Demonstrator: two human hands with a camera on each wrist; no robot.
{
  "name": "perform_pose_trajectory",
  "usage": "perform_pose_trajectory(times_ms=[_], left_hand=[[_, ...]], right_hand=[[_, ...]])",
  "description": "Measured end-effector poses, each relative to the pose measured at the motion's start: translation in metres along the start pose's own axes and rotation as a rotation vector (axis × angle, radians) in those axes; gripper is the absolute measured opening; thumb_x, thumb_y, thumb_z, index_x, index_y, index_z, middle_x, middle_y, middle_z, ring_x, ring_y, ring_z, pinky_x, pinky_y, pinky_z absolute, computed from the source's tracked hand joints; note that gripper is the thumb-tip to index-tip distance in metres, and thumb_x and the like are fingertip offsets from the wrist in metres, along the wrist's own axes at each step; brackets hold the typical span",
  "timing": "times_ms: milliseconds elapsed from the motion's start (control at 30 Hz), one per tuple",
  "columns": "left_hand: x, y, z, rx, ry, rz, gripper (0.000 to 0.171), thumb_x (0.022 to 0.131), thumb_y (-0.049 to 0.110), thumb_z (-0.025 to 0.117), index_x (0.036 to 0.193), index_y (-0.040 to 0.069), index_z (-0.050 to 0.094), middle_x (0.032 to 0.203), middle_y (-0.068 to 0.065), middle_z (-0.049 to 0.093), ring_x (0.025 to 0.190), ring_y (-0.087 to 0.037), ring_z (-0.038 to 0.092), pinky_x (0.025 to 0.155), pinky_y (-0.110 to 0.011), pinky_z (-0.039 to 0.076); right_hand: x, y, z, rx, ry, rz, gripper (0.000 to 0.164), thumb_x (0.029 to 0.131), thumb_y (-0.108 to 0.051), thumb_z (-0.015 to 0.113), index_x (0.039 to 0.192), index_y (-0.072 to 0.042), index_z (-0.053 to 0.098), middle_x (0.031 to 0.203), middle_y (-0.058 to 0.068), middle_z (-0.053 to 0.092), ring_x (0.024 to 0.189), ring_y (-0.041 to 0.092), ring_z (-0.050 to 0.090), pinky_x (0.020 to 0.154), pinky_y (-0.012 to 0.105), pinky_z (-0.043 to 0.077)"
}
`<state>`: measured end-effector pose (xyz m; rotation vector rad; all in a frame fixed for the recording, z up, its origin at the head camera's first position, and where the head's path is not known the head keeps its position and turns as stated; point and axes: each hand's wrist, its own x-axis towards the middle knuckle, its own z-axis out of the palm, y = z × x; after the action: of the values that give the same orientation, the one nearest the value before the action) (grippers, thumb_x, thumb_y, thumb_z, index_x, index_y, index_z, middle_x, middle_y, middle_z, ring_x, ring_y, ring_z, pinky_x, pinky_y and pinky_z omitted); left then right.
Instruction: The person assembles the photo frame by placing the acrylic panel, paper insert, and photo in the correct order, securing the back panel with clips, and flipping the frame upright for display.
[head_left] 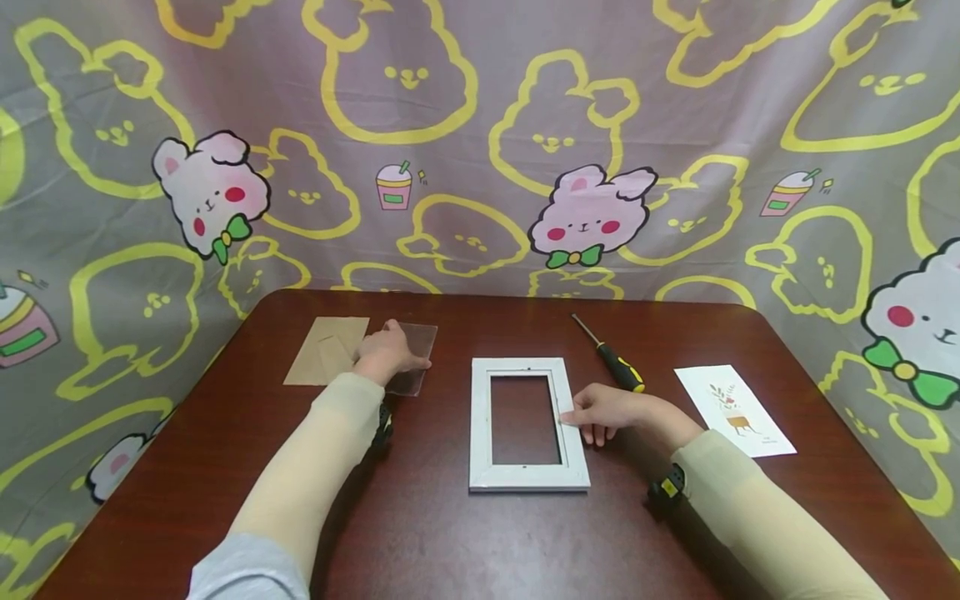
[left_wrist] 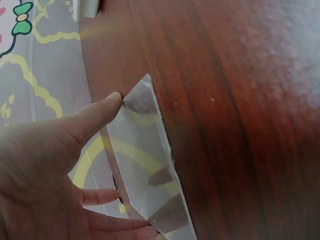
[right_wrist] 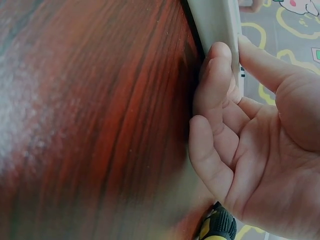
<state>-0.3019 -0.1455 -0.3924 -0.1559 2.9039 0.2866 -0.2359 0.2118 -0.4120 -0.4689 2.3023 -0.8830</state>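
My left hand (head_left: pixel 384 352) holds a clear rectangular sheet (head_left: pixel 422 340) at the far left of the table. In the left wrist view, its thumb and fingers grip the clear sheet (left_wrist: pixel 142 145) by its edges, and the sheet is seen at a slant. A white picture frame (head_left: pixel 480 425) with an open middle lies at the centre of the table. My right hand (head_left: pixel 609 408) pinches the frame's right side, thumb on top. The right wrist view shows its fingers curled at the outer side of the frame (right_wrist: pixel 217 25).
Left of the clear sheet lies a brown backing board (head_left: pixel 309 358). A screwdriver (head_left: pixel 618 367) with a black and yellow handle lies behind my right hand. At the right is a white card (head_left: pixel 705 383) with a plant picture. A patterned curtain (head_left: pixel 465 225) hangs behind the table (head_left: pixel 525 542).
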Motion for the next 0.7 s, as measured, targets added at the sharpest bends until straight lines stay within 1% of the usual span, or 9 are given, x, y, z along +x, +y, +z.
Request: perform_pose_trajectory(times_ms=[133,300,433,533,600,700], left_hand=[[0.003,-0.0005,-0.0014,-0.049,-0.001,-0.005,0.105,0.076,0.052,0.078,0.142,-0.009,0.023,0.125,-0.034,0.049,0.112,-0.048,0.052,0.085,-0.062,0.044],[0.0027,-0.0024,-0.0023,-0.118,-0.023,-0.041,0.11,0.073,0.049,0.081,0.144,-0.006,0.017,0.132,-0.037,0.038,0.118,-0.049,0.044,0.086,-0.063,0.043],[0.002,-0.0007,-0.0031,-0.195,-0.035,-0.1,0.115,0.073,0.045,0.082,0.148,-0.003,0.01,0.141,-0.038,0.026,0.129,-0.05,0.031,0.092,-0.065,0.037],[0.0082,0.001,-0.0033,-0.239,-0.066,-0.149,0.119,0.073,0.043,0.083,0.151,-0.001,0.004,0.146,-0.037,0.018,0.135,-0.05,0.021,0.097,-0.067,0.032],[0.0089,0.0009,-0.004,-0.261,-0.077,-0.166,0.121,0.073,0.041,0.083,0.151,0.0,0.001,0.149,-0.036,0.012,0.138,-0.049,0.014,0.099,-0.067,0.03],[0.008,-0.001,-0.0059,-0.262,-0.099,-0.178,0.122,0.074,0.042,0.083,0.151,-0.001,-0.002,0.152,-0.035,0.006,0.141,-0.048,0.007,0.102,-0.065,0.026]], right_hand=[[0.0001,0.0009,-0.0001,0.009,0.004,-0.006,0.038,0.098,-0.032,0.059,0.072,-0.004,0.056,0.059,0.002,0.06,0.05,0.014,0.056,0.049,0.027,0.043],[-0.0001,0.0023,0.0005,0.007,0.005,-0.01,0.038,0.098,-0.032,0.059,0.072,-0.005,0.056,0.059,0.003,0.061,0.05,0.014,0.057,0.049,0.027,0.043],[-0.0004,0.0032,0.0006,0.006,0.011,0.001,0.039,0.098,-0.033,0.059,0.071,-0.005,0.056,0.059,0.003,0.061,0.049,0.014,0.056,0.049,0.027,0.043],[-0.0003,0.0036,0.0008,0.009,0.016,0.0,0.039,0.098,-0.032,0.059,0.071,-0.005,0.055,0.058,0.003,0.061,0.049,0.013,0.056,0.048,0.027,0.043],[-0.0002,0.0032,0.0009,0.011,0.016,-0.005,0.039,0.098,-0.032,0.059,0.071,-0.005,0.056,0.058,0.003,0.061,0.049,0.013,0.056,0.048,0.027,0.043],[-0.0001,0.0025,0.0012,0.01,0.015,-0.014,0.039,0.098,-0.032,0.059,0.071,-0.004,0.056,0.058,0.003,0.061,0.049,0.013,0.056,0.048,0.027,0.043]])
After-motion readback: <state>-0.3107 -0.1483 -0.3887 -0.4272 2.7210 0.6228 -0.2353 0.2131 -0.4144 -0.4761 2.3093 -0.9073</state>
